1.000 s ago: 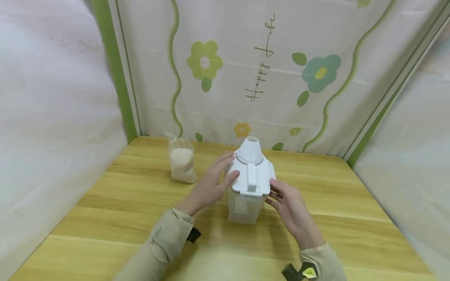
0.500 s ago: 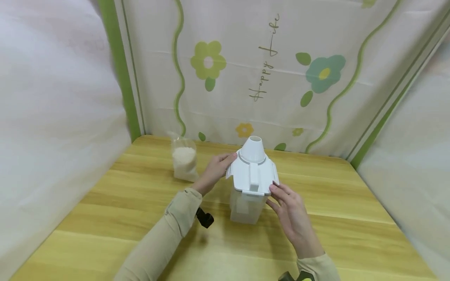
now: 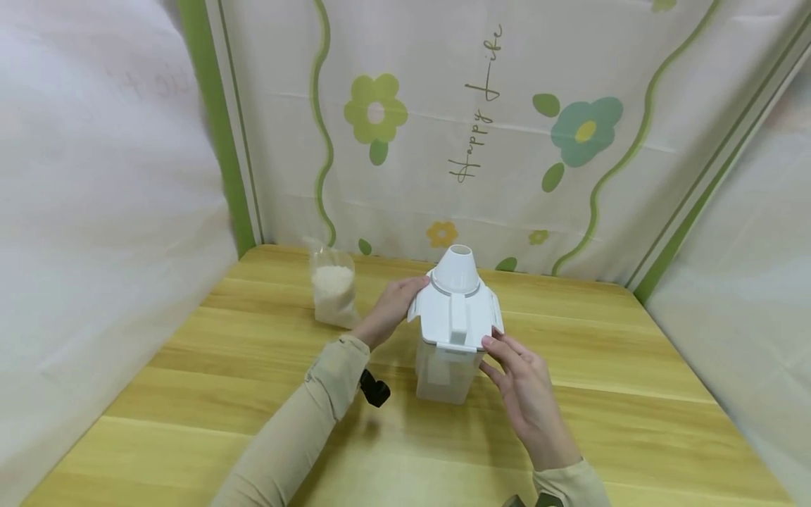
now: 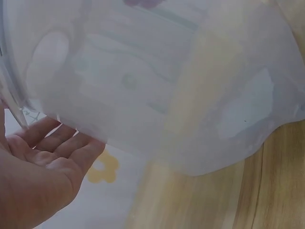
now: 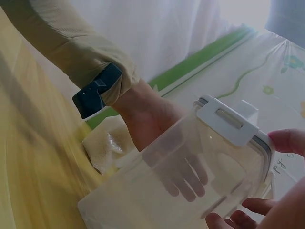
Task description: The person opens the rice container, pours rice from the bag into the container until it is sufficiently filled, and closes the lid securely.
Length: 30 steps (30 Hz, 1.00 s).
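A translucent plastic storage container [image 3: 446,373] stands upright on the table, its white lid [image 3: 437,320] in place. The lid has a handle strip and a cone-shaped cap [image 3: 457,271]. Side flaps, the left one [image 3: 415,308] and the right one [image 3: 498,313], stick outward; the front latch [image 5: 228,121] lies down against the wall. My left hand [image 3: 393,306] holds the lid's left side, thumb on top, its fingers showing through the clear wall in the right wrist view. My right hand [image 3: 522,380] grips the front right corner, thumb on the lid's edge and fingers below.
A clear bag of white grains [image 3: 334,292], resembling rice, stands left of the container, close behind my left forearm. The wooden table [image 3: 633,408] is enclosed by a patterned back curtain [image 3: 405,190] and pale side curtains. Each wrist carries a black camera mount [image 3: 375,389].
My left hand has shifted from lying over the lid's top to its left side, and both side flaps now stand out. My right hand stays at the front right corner, slightly lower.
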Each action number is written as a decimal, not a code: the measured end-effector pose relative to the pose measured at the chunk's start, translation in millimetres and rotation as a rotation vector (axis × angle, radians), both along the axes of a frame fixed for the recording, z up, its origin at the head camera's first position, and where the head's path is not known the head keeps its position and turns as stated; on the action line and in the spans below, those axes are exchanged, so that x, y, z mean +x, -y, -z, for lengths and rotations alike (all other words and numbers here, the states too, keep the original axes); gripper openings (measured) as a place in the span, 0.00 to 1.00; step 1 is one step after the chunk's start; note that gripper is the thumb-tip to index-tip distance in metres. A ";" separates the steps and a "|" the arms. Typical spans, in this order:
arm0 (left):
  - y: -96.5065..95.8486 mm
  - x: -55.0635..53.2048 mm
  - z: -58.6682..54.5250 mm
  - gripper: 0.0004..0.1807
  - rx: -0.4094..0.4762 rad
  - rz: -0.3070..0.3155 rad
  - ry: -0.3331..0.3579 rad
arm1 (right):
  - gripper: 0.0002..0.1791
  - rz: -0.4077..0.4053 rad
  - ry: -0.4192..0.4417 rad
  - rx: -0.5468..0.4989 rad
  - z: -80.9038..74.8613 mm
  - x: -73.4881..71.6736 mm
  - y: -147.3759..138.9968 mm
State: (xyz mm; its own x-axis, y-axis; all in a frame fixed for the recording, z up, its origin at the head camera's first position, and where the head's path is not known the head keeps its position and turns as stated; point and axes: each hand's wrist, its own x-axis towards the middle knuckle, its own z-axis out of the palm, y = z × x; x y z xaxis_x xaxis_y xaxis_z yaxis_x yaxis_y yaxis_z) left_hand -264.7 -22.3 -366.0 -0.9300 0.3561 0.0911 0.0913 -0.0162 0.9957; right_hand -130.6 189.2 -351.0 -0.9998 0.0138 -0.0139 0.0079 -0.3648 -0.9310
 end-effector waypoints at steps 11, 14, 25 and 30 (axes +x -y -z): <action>0.9 -0.2 3.0 0.27 0.053 0.011 0.043 | 0.25 0.039 0.007 0.035 2.1 -0.2 1.8; 1.1 -0.6 3.5 0.27 0.057 0.017 0.042 | 0.23 0.042 0.004 0.033 2.9 -0.3 1.6; 1.5 -0.5 3.5 0.28 0.053 0.028 0.039 | 0.27 0.053 -0.001 0.067 3.4 1.4 2.5; 1.3 -0.8 4.4 0.28 0.046 0.022 0.044 | 0.26 0.061 0.000 0.063 4.0 0.8 2.4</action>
State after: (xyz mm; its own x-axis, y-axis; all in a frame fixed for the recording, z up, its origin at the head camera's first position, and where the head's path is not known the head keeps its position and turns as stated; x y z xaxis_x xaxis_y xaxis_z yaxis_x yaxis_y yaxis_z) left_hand -265.5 -23.6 -370.5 -0.9255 0.3727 0.0668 0.0462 -0.0639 0.9969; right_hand -129.8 186.9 -355.0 -0.9971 0.0753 -0.0111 -0.0125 -0.3056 -0.9521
